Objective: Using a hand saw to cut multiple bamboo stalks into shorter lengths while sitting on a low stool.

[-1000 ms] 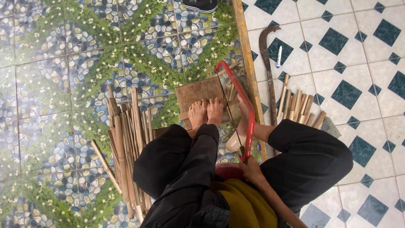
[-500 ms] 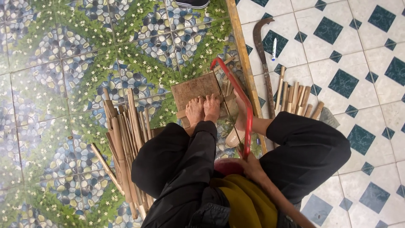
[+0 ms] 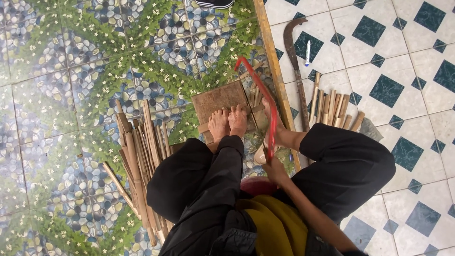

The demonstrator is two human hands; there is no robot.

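Right hand (image 3: 275, 171) clamped on red steel-framed hacksaw (image 3: 265, 102), thin blade seemingly across pale bamboo strip (image 3: 208, 127) atop rough brown board (image 3: 215, 100); left hand unseen.

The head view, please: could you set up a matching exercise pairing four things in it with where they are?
Things:
1. red-framed saw
2. wooden board
3. curved blade
4. pile of long bamboo strips

Places:
A. under the bare feet
B. on the white and teal tiles, beside a pen
C. held at its handle by the right hand
D. on the pebble-pattern tiles, beside the person's left leg

Pairs: 1-C, 2-A, 3-B, 4-D
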